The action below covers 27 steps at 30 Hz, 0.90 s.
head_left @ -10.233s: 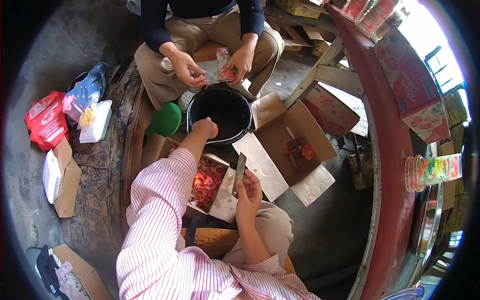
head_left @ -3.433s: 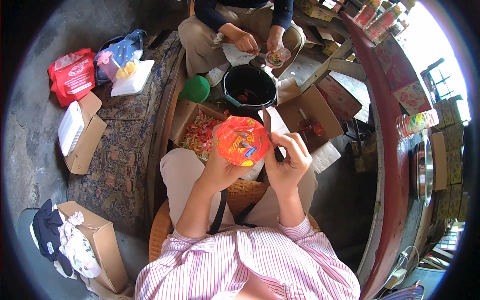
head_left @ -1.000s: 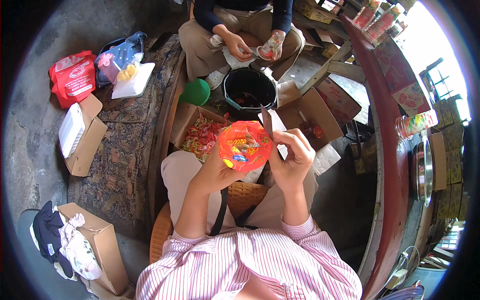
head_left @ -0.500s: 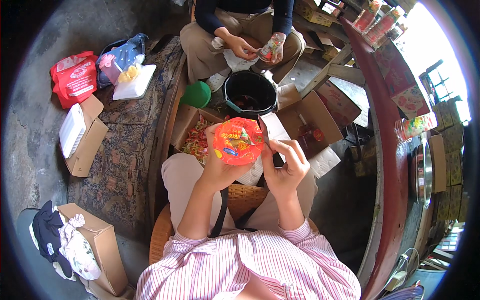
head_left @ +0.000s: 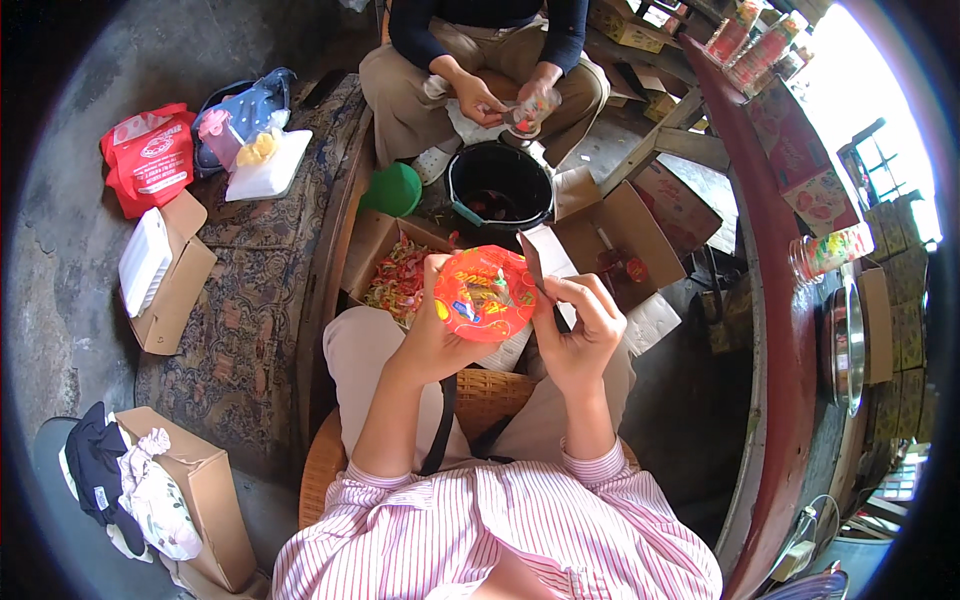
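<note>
Your left hand [head_left: 432, 335] gripping round red-orange packet [head_left: 484, 294], holding it up above your lap, face toward you. Your right hand [head_left: 583, 325] closed around thin dark blade [head_left: 533, 272], tip touching packet's right edge. Open cardboard box [head_left: 385, 243] of colourful wrappers lying just beyond packet. Black bucket [head_left: 498, 186] standing behind box. Another person's hands [head_left: 505, 102] working small packet past bucket. Green bowl [head_left: 393, 188] beside bucket.
</note>
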Each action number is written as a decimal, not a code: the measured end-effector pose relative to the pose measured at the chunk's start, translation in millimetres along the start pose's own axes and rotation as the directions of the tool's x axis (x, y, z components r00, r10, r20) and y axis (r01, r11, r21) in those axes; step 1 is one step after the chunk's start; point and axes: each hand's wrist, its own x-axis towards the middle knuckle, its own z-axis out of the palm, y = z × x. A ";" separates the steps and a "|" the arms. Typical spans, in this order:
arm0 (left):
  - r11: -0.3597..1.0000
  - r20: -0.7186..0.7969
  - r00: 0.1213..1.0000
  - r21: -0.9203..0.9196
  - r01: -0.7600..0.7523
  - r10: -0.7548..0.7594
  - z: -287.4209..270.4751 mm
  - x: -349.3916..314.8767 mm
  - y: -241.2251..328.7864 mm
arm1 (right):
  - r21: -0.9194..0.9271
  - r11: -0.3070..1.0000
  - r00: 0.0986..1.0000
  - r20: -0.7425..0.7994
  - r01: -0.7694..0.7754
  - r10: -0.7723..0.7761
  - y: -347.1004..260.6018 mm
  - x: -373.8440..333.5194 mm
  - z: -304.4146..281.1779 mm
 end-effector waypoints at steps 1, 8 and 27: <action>1.000 0.016 1.000 0.007 -0.005 0.005 0.0 0.2 0.1 | 0.011 1.000 1.000 -0.006 0.001 -0.001 0.8 0.7 1.0; 0.981 0.069 0.998 -0.195 0.025 -0.011 3.7 4.2 1.0 | 0.032 0.999 1.000 -0.017 -0.004 0.004 7.1 3.4 0.5; 0.990 -0.090 0.987 -0.063 0.130 -0.135 12.0 1.4 -5.5 | -0.148 0.982 0.987 -0.097 0.116 -0.131 -2.0 -3.6 11.1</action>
